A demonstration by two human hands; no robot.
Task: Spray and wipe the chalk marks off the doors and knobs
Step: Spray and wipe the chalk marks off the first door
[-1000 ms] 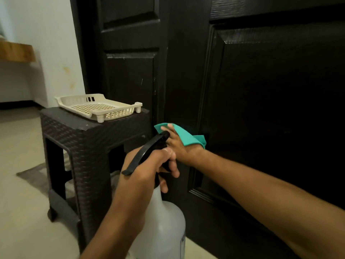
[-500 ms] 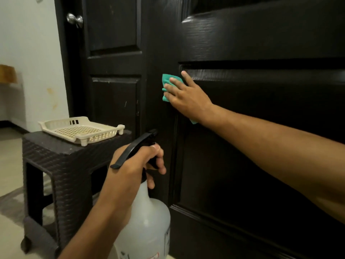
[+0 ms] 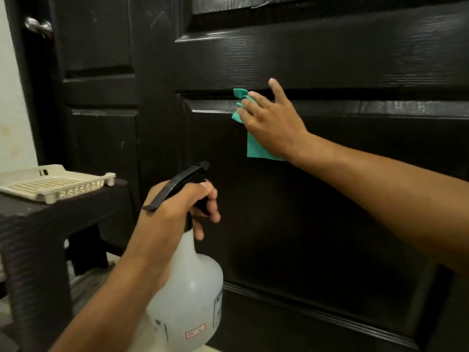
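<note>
The translucent white spray bottle (image 3: 187,295) carries two labels: a small white sticker with red print low on its front and a larger one with dark print on its right side; neither is legible. No other writing shows.

One bottle, one green cloth (image 3: 256,146), two black panelled doors, one silver door knob (image 3: 38,24), one cream slotted plastic tray (image 3: 50,185) and one dark woven-pattern stool (image 3: 33,240) are in view.

The right hand (image 3: 272,125) lies flat against the near door (image 3: 330,212), fingers spread and fairly straight, pressing the cloth onto the panel just under the horizontal rail. The cloth pokes out beyond the fingertips at the moulding's edge and hangs below the palm. Faint pale streaks run along the moulding to the right of the hand.

The left hand (image 3: 177,209) is wrapped around the bottle's neck under the black trigger head (image 3: 177,185), fingers curled in front of the trigger, nozzle aimed toward the door. It holds the bottle lower and to the left of the cloth, apart from it.

The far door (image 3: 99,97) stands to the left with the knob at its upper left edge, well away from both hands. The tray sits on the stool beside that door.
</note>
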